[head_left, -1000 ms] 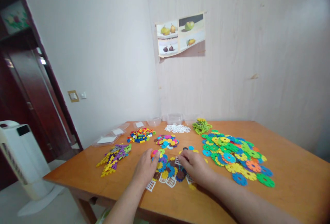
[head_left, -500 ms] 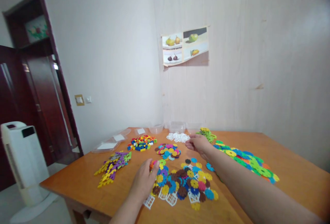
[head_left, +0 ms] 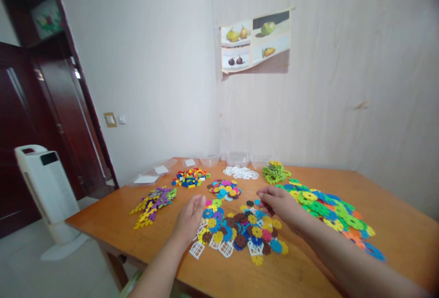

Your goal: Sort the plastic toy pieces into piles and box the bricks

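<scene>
- The right hand [head_left: 279,203] has drawn back from the far white pieces [head_left: 240,172] at 12 o'clock and now hovers over the near heap of small flower discs [head_left: 242,234]; its fingers are curled together, seemingly pinching a dark disc, though I cannot tell for sure.
- The worktop [head_left: 394,206] carries the big disc spread [head_left: 329,211] at 2 o'clock, unchanged.
- The left hand [head_left: 190,218] stays at the heap's 9 o'clock edge, fingers loosely apart, clamped on nothing.
- The purple-yellow pieces [head_left: 152,200] lie at 10 o'clock.
</scene>
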The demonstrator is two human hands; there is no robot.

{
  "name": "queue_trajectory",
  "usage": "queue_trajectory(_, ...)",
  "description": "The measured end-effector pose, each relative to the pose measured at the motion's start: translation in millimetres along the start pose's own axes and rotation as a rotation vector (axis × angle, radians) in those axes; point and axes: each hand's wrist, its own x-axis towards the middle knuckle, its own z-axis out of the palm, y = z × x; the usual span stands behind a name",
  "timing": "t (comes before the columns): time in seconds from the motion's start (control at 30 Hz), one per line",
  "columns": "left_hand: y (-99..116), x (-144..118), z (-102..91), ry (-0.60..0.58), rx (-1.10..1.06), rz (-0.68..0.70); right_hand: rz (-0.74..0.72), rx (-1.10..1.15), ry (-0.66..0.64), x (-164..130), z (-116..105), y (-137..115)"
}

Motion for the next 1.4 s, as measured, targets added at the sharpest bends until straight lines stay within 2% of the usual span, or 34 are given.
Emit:
queue_trajectory(0.13,-5.2,2.5,-1.7,0.023,-0.071,-0.020,-0.134,-0.257,-0.071,-14.2,14.2,5.2)
queue_trajectory(0.27,-15.0,9.7,-2.5,0.096,-0.092,-0.050,-0.264,-0.560,-0.145,-29.0,31.5,5.7)
queue_trajectory(0.4,-20.5,17.6,-1.4,0.116,-0.123,-0.049,-0.347,-0.703,-0.270,-45.8,47.4,-3.2)
queue_trajectory(0.47,-22.3,21.4,-0.6,0.122,-0.149,-0.060,-0.395,-0.770,-0.288,-52.6,54.5,-9.3)
queue_trajectory(0.57,-24.7,27.1,0.5,0.147,-0.152,-0.075,-0.430,-0.872,-0.272,-58.4,62.8,-17.4)
queue_trajectory(0.87,-22.3,33.1,1.9,0.157,-0.137,-0.085,-0.361,-1.050,-0.246,-54.5,77.7,-19.4)
queue_trajectory(1.07,-19.3,31.8,2.3,0.118,-0.169,-0.089,-0.320,-1.054,-0.283,-47.8,78.9,-18.3)
queue_trajectory(1.2,-19.9,31.5,2.5,0.113,-0.187,-0.095,-0.280,-1.066,-0.256,-48.7,78.0,-19.2)
queue_trajectory(1.4,-22.1,32.6,2.0,0.117,-0.179,-0.093,-0.466,-1.252,-0.168,-53.0,72.2,-22.7)
